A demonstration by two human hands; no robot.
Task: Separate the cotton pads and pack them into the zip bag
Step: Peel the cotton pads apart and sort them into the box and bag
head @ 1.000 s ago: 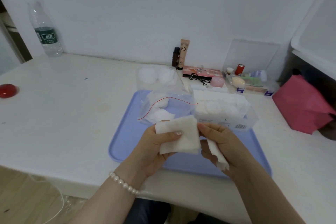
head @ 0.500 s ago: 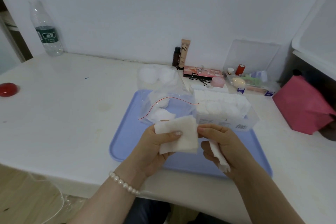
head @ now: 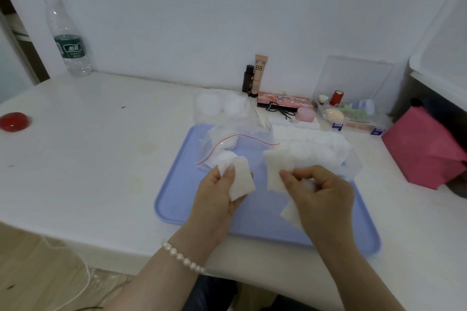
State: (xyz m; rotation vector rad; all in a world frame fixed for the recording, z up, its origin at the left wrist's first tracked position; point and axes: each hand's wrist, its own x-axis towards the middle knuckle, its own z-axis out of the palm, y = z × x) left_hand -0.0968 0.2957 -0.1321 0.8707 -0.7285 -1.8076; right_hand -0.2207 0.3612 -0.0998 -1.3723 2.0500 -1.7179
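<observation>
Left hand pinches one square cotton pad between thumb and fingers; right hand pinches a second pad at its lower edge, with another piece tucked under the palm. The two pads are apart, both over the blue tray. At 12 o'clock of the hands, on the tray: one clear zip bag with red seal, holding round pads; at 1 o'clock, one clear box full of square pads. One water bottle at 10 o'clock, one pink bag at 3 o'clock.
</observation>
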